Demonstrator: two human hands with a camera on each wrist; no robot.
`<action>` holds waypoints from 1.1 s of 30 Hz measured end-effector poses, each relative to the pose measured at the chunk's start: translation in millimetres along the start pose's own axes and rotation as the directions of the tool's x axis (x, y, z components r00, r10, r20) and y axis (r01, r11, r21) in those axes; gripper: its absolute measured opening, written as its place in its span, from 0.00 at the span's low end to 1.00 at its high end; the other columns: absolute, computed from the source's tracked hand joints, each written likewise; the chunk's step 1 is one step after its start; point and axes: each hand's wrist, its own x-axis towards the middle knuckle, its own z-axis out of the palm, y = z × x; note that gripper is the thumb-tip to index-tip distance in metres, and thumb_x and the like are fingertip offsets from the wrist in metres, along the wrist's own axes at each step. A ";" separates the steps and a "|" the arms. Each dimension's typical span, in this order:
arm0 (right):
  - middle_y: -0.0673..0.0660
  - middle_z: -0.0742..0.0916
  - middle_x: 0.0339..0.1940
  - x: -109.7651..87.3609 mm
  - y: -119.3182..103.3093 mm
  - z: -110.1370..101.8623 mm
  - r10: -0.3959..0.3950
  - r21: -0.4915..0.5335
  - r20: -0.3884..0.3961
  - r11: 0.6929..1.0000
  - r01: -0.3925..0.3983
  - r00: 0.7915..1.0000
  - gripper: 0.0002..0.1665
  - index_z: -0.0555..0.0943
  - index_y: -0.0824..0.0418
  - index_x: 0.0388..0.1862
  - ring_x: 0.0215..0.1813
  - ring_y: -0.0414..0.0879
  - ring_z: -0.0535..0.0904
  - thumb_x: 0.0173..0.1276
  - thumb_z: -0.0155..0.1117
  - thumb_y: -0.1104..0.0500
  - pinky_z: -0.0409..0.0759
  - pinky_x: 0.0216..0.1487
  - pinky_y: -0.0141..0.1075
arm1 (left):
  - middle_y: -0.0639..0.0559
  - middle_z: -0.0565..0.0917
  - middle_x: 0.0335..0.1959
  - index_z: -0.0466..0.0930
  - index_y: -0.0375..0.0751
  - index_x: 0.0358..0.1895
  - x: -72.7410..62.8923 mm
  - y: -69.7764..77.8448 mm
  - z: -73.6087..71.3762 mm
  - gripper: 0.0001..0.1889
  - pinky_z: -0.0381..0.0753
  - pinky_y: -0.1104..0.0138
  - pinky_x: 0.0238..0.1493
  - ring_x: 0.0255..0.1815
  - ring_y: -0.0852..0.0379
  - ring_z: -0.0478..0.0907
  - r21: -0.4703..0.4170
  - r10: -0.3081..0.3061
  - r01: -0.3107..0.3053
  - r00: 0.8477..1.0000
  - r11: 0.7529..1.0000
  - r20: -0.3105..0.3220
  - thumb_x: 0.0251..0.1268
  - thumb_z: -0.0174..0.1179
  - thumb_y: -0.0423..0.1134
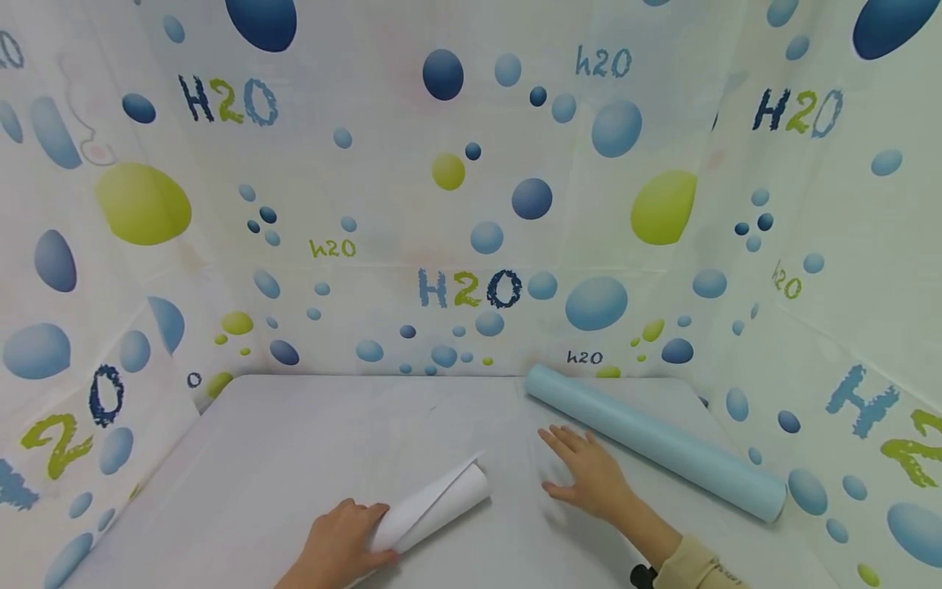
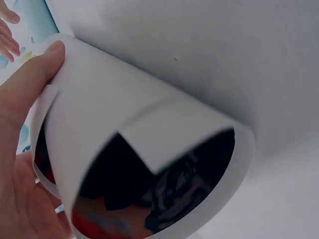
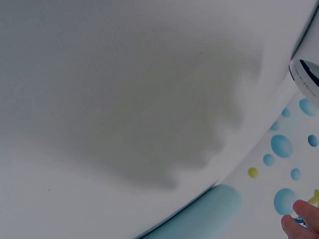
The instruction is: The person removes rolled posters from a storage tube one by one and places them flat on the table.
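A loosely rolled sheet of white paper (image 1: 434, 509) lies slantwise at the front middle of the table. My left hand (image 1: 337, 541) grips its near end, thumb on one side and fingers on the other. In the left wrist view the thumb presses the outside of the rolled paper (image 2: 119, 94), and a dark and red printed picture shows on its inner side. My right hand (image 1: 589, 476) hovers with spread fingers between that paper and a light-blue roll (image 1: 655, 442). Only the fingertips (image 3: 301, 226) of it show in the right wrist view.
The light-blue roll lies diagonally along the right side of the white-covered table (image 1: 316, 433). A white curtain (image 1: 383, 164) printed with bubbles and H2O lettering hangs behind the table and on both sides. A small black object (image 1: 643, 576) shows at the right cuff.
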 end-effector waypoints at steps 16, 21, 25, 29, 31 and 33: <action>0.57 0.75 0.61 0.5 -28.2 7.5 -0.049 0.071 0.062 0.996 0.044 0.997 0.42 0.67 0.54 0.65 0.62 0.53 0.69 0.53 0.66 0.41 0.65 0.59 0.54 | 0.45 0.79 0.27 0.71 0.30 0.54 3.0 28.1 10.5 0.40 0.75 0.55 0.26 0.25 0.51 0.74 -0.234 -0.168 0.203 0.973 0.951 0.161 0.45 0.64 0.61; 0.58 0.75 0.62 2.5 -40.0 5.3 -0.079 0.108 0.079 0.992 0.071 0.994 0.40 0.68 0.55 0.65 0.62 0.53 0.69 0.54 0.65 0.42 0.65 0.59 0.55 | 0.45 0.79 0.27 0.67 0.27 0.57 5.7 35.1 18.5 0.42 0.75 0.55 0.27 0.24 0.52 0.74 -0.319 -0.189 0.243 0.963 0.916 0.190 0.49 0.61 0.61; 0.58 0.74 0.62 4.8 -45.6 3.1 -0.091 0.123 0.076 0.989 0.081 0.993 0.40 0.68 0.55 0.65 0.63 0.53 0.69 0.55 0.65 0.42 0.65 0.59 0.55 | 0.45 0.79 0.27 0.65 0.25 0.58 8.2 39.1 21.8 0.43 0.76 0.56 0.27 0.24 0.53 0.75 -0.370 -0.193 0.257 0.960 0.892 0.203 0.51 0.60 0.61; 0.57 0.74 0.62 6.2 -50.1 2.9 -0.095 0.116 0.077 0.990 0.086 0.992 0.40 0.68 0.55 0.65 0.63 0.52 0.69 0.55 0.64 0.41 0.65 0.60 0.54 | 0.45 0.79 0.27 0.63 0.24 0.59 9.5 43.3 24.0 0.43 0.75 0.57 0.26 0.24 0.54 0.76 -0.416 -0.176 0.240 0.967 0.877 0.186 0.53 0.60 0.60; 0.57 0.74 0.62 6.6 -52.8 3.1 -0.099 0.122 0.079 0.989 0.089 0.992 0.40 0.68 0.54 0.65 0.63 0.52 0.69 0.56 0.64 0.41 0.65 0.60 0.53 | 0.45 0.79 0.27 0.63 0.25 0.59 9.9 45.5 24.8 0.42 0.75 0.57 0.25 0.24 0.54 0.76 -0.432 -0.175 0.236 0.969 0.871 0.177 0.53 0.60 0.59; 0.57 0.74 0.62 7.1 -55.7 3.2 -0.104 0.128 0.079 0.987 0.094 0.991 0.39 0.68 0.54 0.65 0.62 0.52 0.69 0.56 0.63 0.41 0.66 0.59 0.53 | 0.45 0.80 0.27 0.62 0.25 0.59 10.4 47.8 25.7 0.42 0.75 0.57 0.24 0.24 0.54 0.76 -0.445 -0.178 0.241 0.968 0.862 0.178 0.53 0.60 0.59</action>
